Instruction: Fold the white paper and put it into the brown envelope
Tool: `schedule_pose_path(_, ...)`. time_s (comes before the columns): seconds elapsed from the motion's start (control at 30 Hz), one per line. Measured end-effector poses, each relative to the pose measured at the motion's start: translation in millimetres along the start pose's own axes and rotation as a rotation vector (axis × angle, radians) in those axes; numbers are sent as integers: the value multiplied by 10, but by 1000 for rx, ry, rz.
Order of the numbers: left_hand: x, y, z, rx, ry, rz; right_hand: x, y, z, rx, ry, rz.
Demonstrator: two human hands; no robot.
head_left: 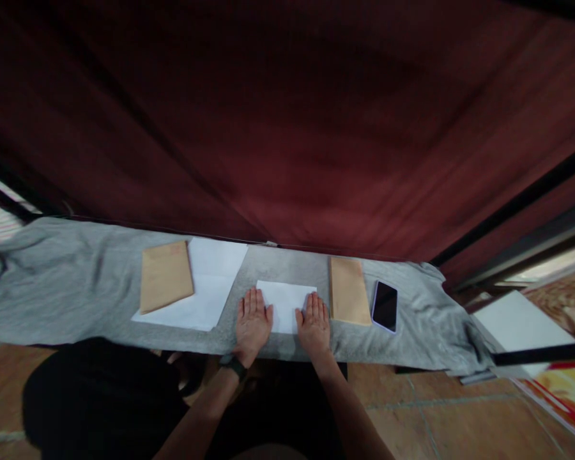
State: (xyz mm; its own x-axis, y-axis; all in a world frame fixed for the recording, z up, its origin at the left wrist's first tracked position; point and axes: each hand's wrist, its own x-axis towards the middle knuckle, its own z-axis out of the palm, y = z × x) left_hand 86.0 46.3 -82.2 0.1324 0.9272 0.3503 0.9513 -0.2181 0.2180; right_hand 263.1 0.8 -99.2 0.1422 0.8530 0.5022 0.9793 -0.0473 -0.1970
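Forearms (347,402) forward; left hand (253,324), right hand (314,327) flat, edging white paper (286,303), each grip unclenched.

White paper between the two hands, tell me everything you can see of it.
The white paper looks plain and thin, roughly rectangular, with no writing that I can make out. It lies flat on the grey cloth, between larger white sheets and a brown packet. The left hand lies flat over its left edge, the right hand over its right edge. Whether it is folded, I cannot tell.
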Motion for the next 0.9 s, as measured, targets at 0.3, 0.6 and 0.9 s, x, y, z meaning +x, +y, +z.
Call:
schedule_pose_path(0.3,99,374,106,-65,-120,240,3,-7,-10,-6,-47,8)
schedule_pose_path(0.6,-7,83,-25,-80,-74,266,112,47,-26,12,-97,28)
schedule_pose_path(0.9,-81,56,-79,-117,-49,169,665,-78,-40,67,-280,-23)
